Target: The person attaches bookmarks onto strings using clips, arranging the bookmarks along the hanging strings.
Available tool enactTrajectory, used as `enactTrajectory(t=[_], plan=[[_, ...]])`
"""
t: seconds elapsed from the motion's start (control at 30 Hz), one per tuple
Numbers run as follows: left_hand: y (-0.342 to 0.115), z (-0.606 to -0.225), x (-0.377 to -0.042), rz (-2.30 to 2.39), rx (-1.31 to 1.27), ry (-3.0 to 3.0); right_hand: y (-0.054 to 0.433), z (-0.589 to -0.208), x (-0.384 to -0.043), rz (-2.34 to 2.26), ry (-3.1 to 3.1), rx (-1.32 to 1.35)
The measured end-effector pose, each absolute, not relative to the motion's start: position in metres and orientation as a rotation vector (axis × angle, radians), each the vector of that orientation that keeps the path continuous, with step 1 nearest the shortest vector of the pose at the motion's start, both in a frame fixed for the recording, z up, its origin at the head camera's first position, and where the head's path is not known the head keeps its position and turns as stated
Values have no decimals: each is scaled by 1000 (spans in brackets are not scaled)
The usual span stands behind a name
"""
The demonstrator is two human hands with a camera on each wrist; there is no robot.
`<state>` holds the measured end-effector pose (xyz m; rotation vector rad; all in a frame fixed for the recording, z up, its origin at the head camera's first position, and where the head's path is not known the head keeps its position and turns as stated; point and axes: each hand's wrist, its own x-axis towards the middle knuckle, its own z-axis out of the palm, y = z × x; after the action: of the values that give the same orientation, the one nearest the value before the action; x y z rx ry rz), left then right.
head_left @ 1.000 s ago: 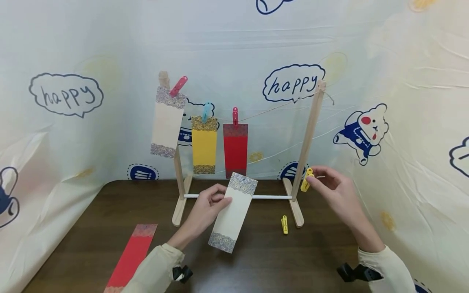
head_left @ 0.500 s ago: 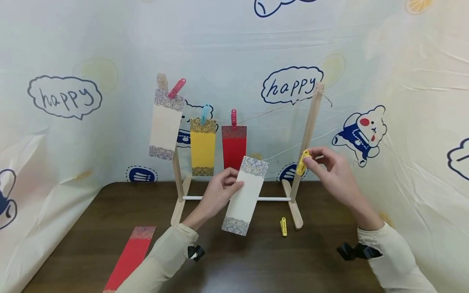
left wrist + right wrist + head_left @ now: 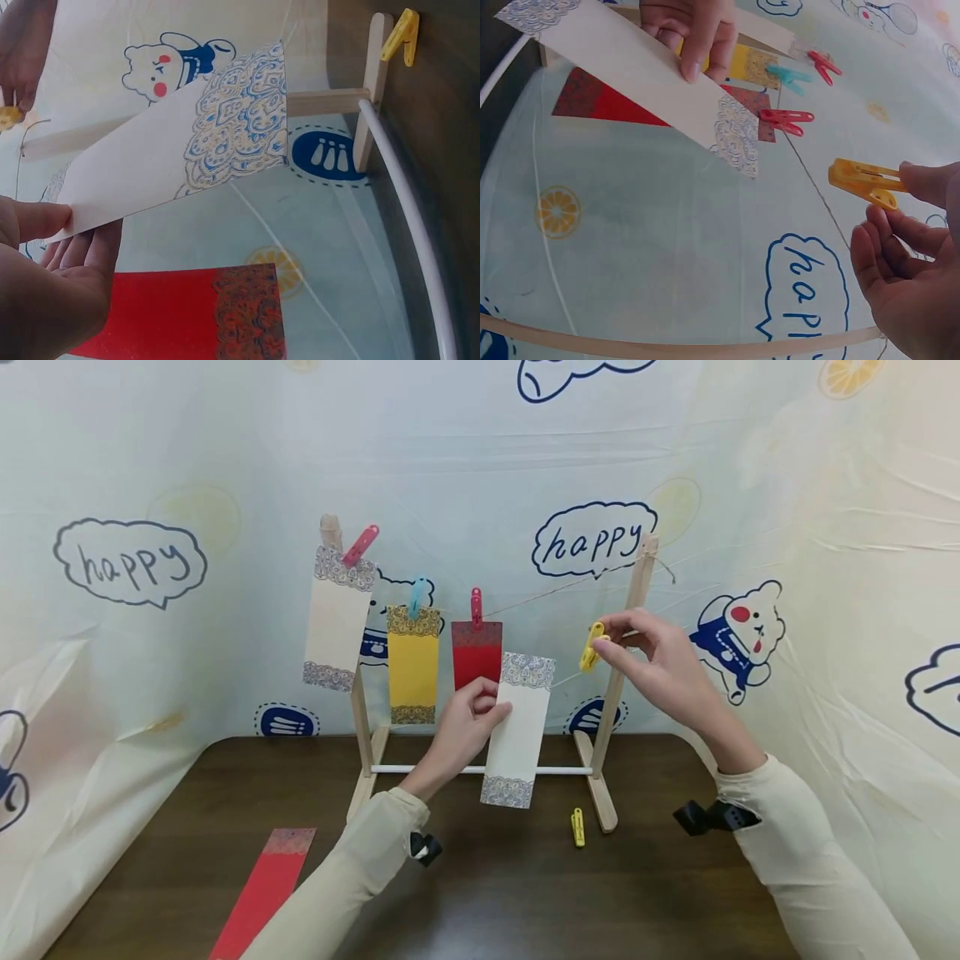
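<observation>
My left hand point(image 3: 467, 727) pinches a cream card point(image 3: 519, 727) with blue lace-patterned ends by its left edge, in front of the rack. The card is nearly upright and partly covers a hanging red card point(image 3: 477, 653). To the right, my right hand point(image 3: 660, 664) pinches a yellow clothespin point(image 3: 592, 647) between thumb and fingers, near the right post. In the right wrist view the yellow clothespin point(image 3: 865, 180) is apart from both the string point(image 3: 810, 174) and the cream card point(image 3: 660, 79).
On the string hang a cream card point(image 3: 337, 622) and a yellow card point(image 3: 412, 668), held by clothespins. The wooden rack has a right post point(image 3: 641, 578) and a white crossbar point(image 3: 562, 770). Another yellow clothespin point(image 3: 578, 827) and a red card point(image 3: 262, 893) lie on the table point(image 3: 480, 893).
My left hand has raised the cream card up and to the right, bringing it more upright. My right hand has lifted the yellow clothespin upward and to the left, past the right post.
</observation>
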<state>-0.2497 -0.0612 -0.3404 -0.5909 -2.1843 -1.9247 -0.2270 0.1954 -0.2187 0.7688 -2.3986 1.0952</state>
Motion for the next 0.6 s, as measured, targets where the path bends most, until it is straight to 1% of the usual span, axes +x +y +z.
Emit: enactTrajectory(t=[0.2, 0.43, 0.6], plan=[[-50, -334, -263, -1901, -605, -2149, 186, -197, -237, 1099, -2470, 823], [-40, -325, -276, -1912, -593, -2135, 171, -177, -256, 933, -2372, 888], [-35, -322, -282, -1897, -622, -2115, 161, -168, -271, 959, -2309, 929]])
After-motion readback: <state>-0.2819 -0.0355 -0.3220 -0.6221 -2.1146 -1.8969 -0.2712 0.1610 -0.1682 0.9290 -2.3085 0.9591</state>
